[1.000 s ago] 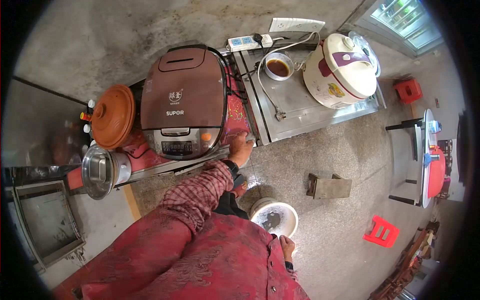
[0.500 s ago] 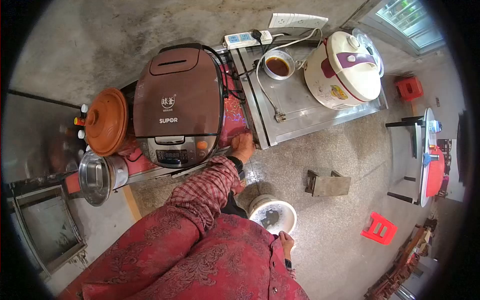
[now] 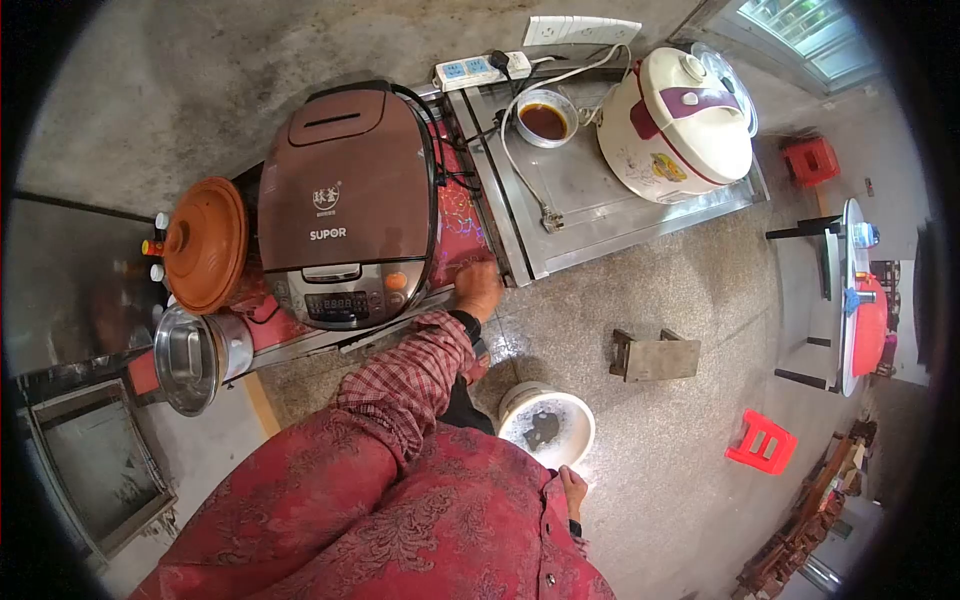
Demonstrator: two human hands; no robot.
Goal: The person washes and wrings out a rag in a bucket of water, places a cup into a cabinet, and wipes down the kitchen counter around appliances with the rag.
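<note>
My left hand (image 3: 478, 290) rests at the front edge of the red-covered counter (image 3: 462, 232), just right of a brown SUPOR cooker (image 3: 345, 190). Its fingers are curled, and whatever lies under them is hidden. Lower down, my right hand (image 3: 573, 492) is closed by the hem of my red patterned shirt (image 3: 430, 520), near the rim of a white bucket (image 3: 580, 425) with dark-patched, cloudy contents. What its fingers grip is too small to make out. The cooker's lid is down, with its lit panel facing me.
On the metal-topped table (image 3: 600, 235) are a bowl of brown liquid (image 3: 545, 120), a white cooker (image 3: 675, 130) and a loose plug (image 3: 551, 220). A clay lid (image 3: 205, 245) and metal pot (image 3: 190, 360) stand left. A wooden stool (image 3: 655, 357) and red stool (image 3: 762, 442) are on the floor.
The view has shifted slightly, so the counter and metal table appear higher and further left. My left hand has moved slightly left along the counter edge. My right hand stays beside the bucket.
</note>
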